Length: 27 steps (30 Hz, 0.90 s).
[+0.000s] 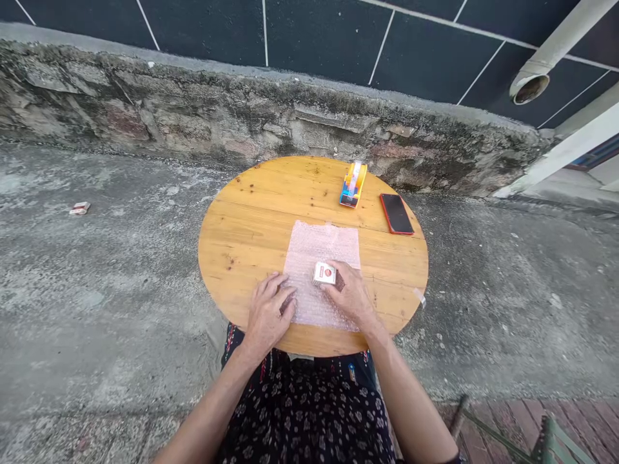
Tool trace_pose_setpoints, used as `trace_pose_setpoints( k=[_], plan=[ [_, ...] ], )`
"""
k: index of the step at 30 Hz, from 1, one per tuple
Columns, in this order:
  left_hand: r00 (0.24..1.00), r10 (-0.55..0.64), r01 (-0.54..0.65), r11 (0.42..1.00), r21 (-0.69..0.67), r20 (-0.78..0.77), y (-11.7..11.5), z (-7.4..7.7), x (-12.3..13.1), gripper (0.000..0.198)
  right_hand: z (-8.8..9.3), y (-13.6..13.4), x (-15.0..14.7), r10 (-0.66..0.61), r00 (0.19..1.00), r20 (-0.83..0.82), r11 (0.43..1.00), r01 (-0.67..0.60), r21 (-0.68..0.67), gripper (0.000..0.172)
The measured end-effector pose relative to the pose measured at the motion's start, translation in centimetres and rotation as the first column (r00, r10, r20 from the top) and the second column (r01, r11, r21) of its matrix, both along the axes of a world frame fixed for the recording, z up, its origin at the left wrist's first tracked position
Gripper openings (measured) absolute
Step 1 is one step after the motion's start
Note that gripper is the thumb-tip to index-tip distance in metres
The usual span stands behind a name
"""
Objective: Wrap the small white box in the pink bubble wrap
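A sheet of pinkish bubble wrap (322, 248) lies flat on a round wooden table (251, 225). On its near part sits a small white box with a red mark (324, 274). My right hand (352, 298) grips that box from the right side, fingers curled around it. My left hand (267, 314) rests on the sheet's near left corner, its fingers bent and pressing on the edge.
A yellow tape dispenser (353, 183) stands at the table's far side, with a red-cased phone (396, 214) lying to its right. A small strip of tape (420, 297) hangs at the table's right edge. Rough concrete floor surrounds the table; a low stone wall (193, 109) runs behind. A small packet (80, 208) lies on the floor, left.
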State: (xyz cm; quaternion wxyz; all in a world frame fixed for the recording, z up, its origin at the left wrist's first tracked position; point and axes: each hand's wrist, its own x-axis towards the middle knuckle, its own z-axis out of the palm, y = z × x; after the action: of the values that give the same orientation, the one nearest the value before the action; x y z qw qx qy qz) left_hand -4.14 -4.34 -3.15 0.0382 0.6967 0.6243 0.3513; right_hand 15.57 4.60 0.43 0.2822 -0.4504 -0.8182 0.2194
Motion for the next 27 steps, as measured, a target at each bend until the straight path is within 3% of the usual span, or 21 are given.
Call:
trace_pose_setpoints(
  k=[18,22,25,27],
  plan=[
    [1.000,0.008,-0.007,1.000,-0.016,0.013,0.0,0.1,0.1,0.021,0.0,0.5,-0.1,0.012,1.000,-0.008,1.000,-0.012,-0.024,0.045],
    [1.000,0.010,-0.010,1.000,-0.018,0.016,0.0,0.1,0.1,0.020,0.4,-0.2,0.7,-0.020,0.999,0.025,0.998,0.019,0.059,0.054],
    [1.000,0.005,-0.004,1.000,-0.015,0.026,-0.1,0.1,0.0,0.020,0.9,-2.0,2.3,-0.054,0.997,0.052,0.985,0.045,0.169,0.033],
    [1.000,-0.001,0.001,1.000,-0.009,0.029,-0.1,0.0,0.0,0.020,1.2,-3.7,3.5,0.039,0.993,0.114,0.986,-0.057,0.154,0.017]
  ],
)
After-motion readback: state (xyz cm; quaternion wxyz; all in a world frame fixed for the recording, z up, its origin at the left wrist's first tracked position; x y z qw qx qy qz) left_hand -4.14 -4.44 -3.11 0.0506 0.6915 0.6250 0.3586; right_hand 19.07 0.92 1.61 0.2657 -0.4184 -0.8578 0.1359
